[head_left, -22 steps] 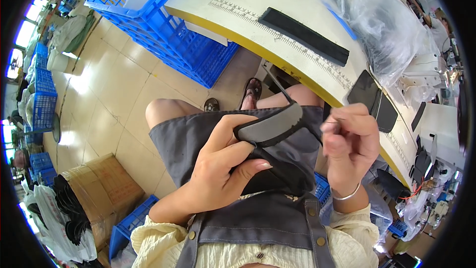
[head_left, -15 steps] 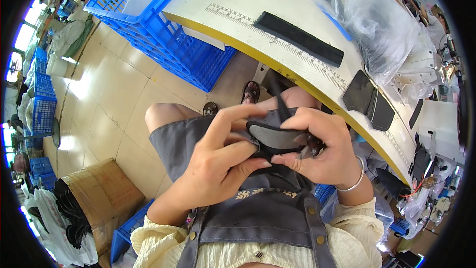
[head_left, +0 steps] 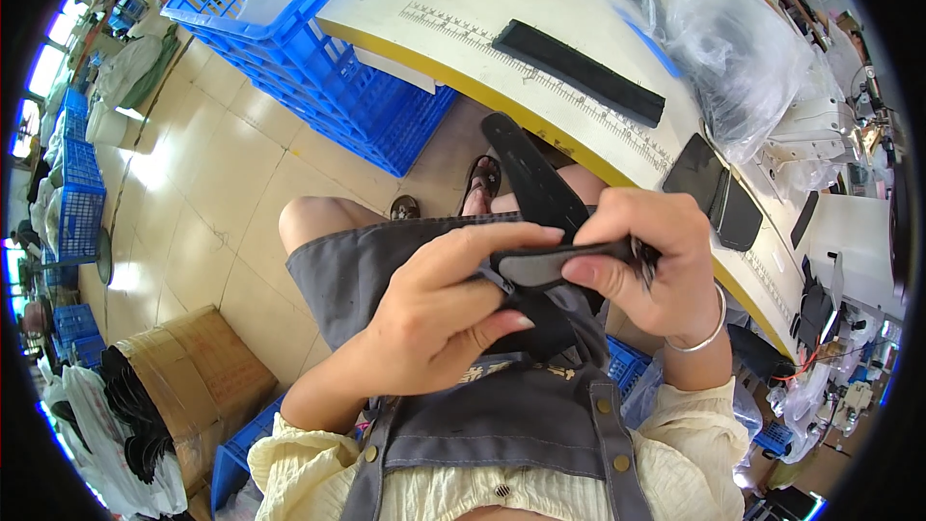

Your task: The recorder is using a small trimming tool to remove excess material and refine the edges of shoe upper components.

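Note:
Over my lap, both hands grip a dark curved fabric piece (head_left: 540, 265). My left hand (head_left: 434, 314) pinches its left end between thumb and fingers. My right hand (head_left: 648, 260), with a bangle on the wrist, closes on its right end. A long black strip (head_left: 531, 178) rises from behind the hands toward the table edge. A grey apron (head_left: 386, 260) covers my lap beneath.
A cream worktable with a yellow edge (head_left: 579, 150) curves ahead, bearing a black strip (head_left: 579, 72), dark cut pieces (head_left: 714, 193) and a clear plastic bag (head_left: 723, 39). Blue crates (head_left: 318, 68) stand at the left. A cardboard box (head_left: 193, 376) of black pieces sits at my lower left.
My right hand, apart at first, came onto the dark piece. Both hands now hold it flatter, and a long black strip sticks up behind them.

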